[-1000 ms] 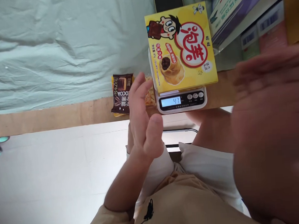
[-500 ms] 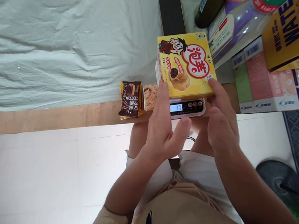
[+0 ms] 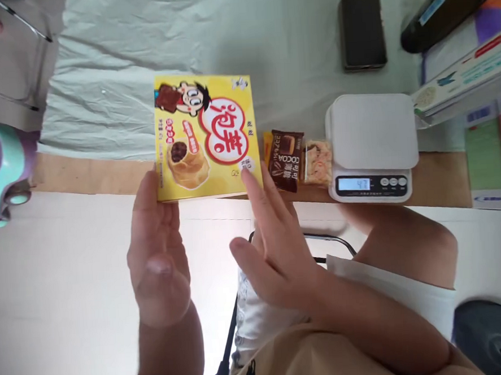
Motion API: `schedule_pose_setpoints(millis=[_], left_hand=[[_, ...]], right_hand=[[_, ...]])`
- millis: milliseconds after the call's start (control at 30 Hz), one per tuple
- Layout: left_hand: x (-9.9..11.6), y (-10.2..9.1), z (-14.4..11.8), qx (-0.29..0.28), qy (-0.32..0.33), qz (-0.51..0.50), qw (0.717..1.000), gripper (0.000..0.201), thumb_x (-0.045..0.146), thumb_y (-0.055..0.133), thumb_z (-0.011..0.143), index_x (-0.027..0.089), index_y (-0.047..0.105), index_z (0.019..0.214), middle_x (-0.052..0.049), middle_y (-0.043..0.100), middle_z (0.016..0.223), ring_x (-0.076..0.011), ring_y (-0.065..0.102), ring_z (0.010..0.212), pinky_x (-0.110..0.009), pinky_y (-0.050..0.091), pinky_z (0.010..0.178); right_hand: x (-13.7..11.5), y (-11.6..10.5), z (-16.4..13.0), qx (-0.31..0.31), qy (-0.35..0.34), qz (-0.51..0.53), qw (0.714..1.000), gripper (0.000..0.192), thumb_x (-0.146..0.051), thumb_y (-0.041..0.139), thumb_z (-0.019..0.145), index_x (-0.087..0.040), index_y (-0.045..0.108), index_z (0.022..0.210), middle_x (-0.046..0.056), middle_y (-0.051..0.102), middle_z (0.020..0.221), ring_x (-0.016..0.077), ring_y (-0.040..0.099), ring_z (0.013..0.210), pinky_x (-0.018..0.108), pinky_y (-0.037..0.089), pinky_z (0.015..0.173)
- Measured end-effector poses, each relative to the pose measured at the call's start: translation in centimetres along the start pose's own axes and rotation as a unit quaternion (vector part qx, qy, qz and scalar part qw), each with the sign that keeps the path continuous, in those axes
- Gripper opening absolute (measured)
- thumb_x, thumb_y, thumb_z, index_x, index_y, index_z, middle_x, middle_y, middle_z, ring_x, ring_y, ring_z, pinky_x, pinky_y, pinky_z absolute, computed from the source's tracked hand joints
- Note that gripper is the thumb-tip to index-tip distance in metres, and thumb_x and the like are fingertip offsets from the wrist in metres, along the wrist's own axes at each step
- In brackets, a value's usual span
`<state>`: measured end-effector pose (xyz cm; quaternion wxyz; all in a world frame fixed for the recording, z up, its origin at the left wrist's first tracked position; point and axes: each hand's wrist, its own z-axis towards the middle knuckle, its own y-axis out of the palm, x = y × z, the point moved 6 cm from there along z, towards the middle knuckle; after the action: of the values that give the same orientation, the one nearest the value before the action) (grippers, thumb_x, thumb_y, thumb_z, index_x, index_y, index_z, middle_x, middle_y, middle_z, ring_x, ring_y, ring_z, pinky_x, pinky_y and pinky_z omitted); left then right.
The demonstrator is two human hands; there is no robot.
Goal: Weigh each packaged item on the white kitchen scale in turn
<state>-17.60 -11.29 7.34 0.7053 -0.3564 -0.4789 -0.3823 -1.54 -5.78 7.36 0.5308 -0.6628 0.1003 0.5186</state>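
A yellow cream puff box (image 3: 207, 136), with a cartoon figure and a filled puff printed on its top, is held between both hands over the table's front edge. My left hand (image 3: 159, 261) presses on its lower left side, fingers partly hidden under it. My right hand (image 3: 275, 242) grips the lower right corner, thumb apart. Just right of that hand lie a brown cocoa biscuit packet (image 3: 288, 159) and a clear-wrapped snack (image 3: 317, 162). A white kitchen scale (image 3: 372, 132) stands beside them, its plate bare and its lit digits blurred.
A black phone (image 3: 362, 32) lies behind the scale. On the right stand a dark bottle (image 3: 439, 14), a white carton (image 3: 460, 75) and a green box (image 3: 486, 162). A teal and purple object (image 3: 3, 168) is at the far left, beyond the cloth-covered table (image 3: 131, 42).
Both hands have lifted the yellow box off the scale and carried it left past the snack packets. The view has shifted left, and the scale's plate is now uncovered.
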Motion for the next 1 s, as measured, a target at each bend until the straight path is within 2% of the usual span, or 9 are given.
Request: schedule_pose_setpoints(millis=[67,133,267,400,567,667,767,867,1000], left_hand=[[-2.2,-2.0,-0.6,-0.002,-0.006,-0.001,1.000,0.074,0.074,0.057,0.091,0.041,0.059,0.156,0.011,0.057,0.164,-0.0334,0.042,0.164,-0.051,0.033,0.145],[-4.3,-2.7,-1.2,-0.028,-0.018,-0.008,0.999,0.073,0.074,0.050,0.096,0.040,0.055,0.160,0.008,0.052,0.169,-0.0311,0.039,0.166,-0.051,0.032,0.145],[-6.6,-1.8,-1.6,-0.061,-0.041,-0.026,0.997,0.073,0.077,0.050,0.097,0.043,0.050,0.162,0.005,0.049,0.172,-0.0284,0.042,0.165,-0.046,0.039,0.141],[-6.9,-0.2,-1.1,-0.001,-0.049,-0.057,0.997,0.068,0.075,0.053,0.097,0.038,0.062,0.154,-0.002,0.061,0.162,-0.0302,0.053,0.157,-0.046,0.045,0.135],[-7.2,0.5,-0.8,0.067,-0.060,-0.047,0.995,0.064,0.072,0.057,0.098,0.032,0.068,0.147,-0.006,0.068,0.152,-0.0328,0.058,0.152,-0.050,0.043,0.134],[-6.9,0.1,-1.1,0.124,-0.033,-0.026,0.991,0.066,0.073,0.057,0.097,0.030,0.069,0.145,-0.004,0.065,0.157,-0.0313,0.053,0.156,-0.044,0.041,0.136],[-4.7,0.4,-1.4,0.216,0.066,-0.022,0.974,0.068,0.073,0.052,0.098,0.026,0.071,0.144,-0.001,0.064,0.158,-0.0290,0.051,0.157,-0.042,0.040,0.135],[-1.5,3.7,-1.4,0.228,0.149,-0.028,0.962,0.060,0.068,0.054,0.097,0.026,0.077,0.132,0.000,0.073,0.144,-0.0280,0.061,0.145,-0.046,0.044,0.132],[2.6,12.3,-0.9,0.091,0.163,-0.075,0.980,0.052,0.059,0.054,0.102,0.024,0.077,0.133,-0.005,0.076,0.133,-0.0231,0.068,0.133,-0.040,0.052,0.124]], right_hand=[[0.5,2.3,0.5,-0.026,0.033,-0.009,0.999,0.074,-0.052,0.032,0.108,-0.015,0.023,0.171,0.022,0.028,0.179,0.0314,0.035,0.168,0.054,0.057,0.120],[1.3,3.6,0.5,-0.044,0.065,-0.018,0.997,0.075,-0.053,0.034,0.107,-0.016,0.025,0.172,0.022,0.030,0.179,0.0357,0.033,0.169,0.061,0.055,0.120],[1.7,3.6,-0.6,-0.008,0.058,-0.036,0.998,0.080,-0.055,0.040,0.105,-0.015,0.022,0.172,0.028,0.020,0.180,0.0433,0.038,0.164,0.070,0.053,0.118],[0.7,2.8,-2.3,0.053,-0.019,-0.029,0.998,0.078,-0.046,0.046,0.104,-0.014,0.022,0.171,0.028,0.014,0.180,0.0395,0.036,0.166,0.060,0.058,0.116],[1.1,1.3,-4.1,0.061,-0.078,0.059,0.993,0.071,-0.033,0.049,0.104,-0.016,0.027,0.169,0.022,0.024,0.180,0.0324,0.029,0.171,0.057,0.050,0.129],[2.6,-1.0,-5.6,0.045,-0.096,0.076,0.992,0.066,-0.028,0.053,0.102,-0.017,0.037,0.165,0.021,0.035,0.175,0.0280,0.040,0.166,0.050,0.054,0.126],[5.1,-4.3,-7.4,0.056,-0.071,0.063,0.994,0.056,-0.026,0.056,0.100,-0.021,0.050,0.155,0.018,0.052,0.165,0.0266,0.055,0.154,0.045,0.062,0.115],[8.4,-8.4,-9.6,0.128,-0.029,0.038,0.991,0.045,-0.024,0.057,0.098,-0.024,0.062,0.143,0.014,0.065,0.152,0.0277,0.063,0.144,0.049,0.063,0.112],[13.3,-14.9,-12.3,0.261,0.043,0.047,0.963,0.035,-0.030,0.063,0.095,-0.023,0.073,0.127,0.014,0.072,0.140,0.0296,0.069,0.134,0.049,0.065,0.100]])
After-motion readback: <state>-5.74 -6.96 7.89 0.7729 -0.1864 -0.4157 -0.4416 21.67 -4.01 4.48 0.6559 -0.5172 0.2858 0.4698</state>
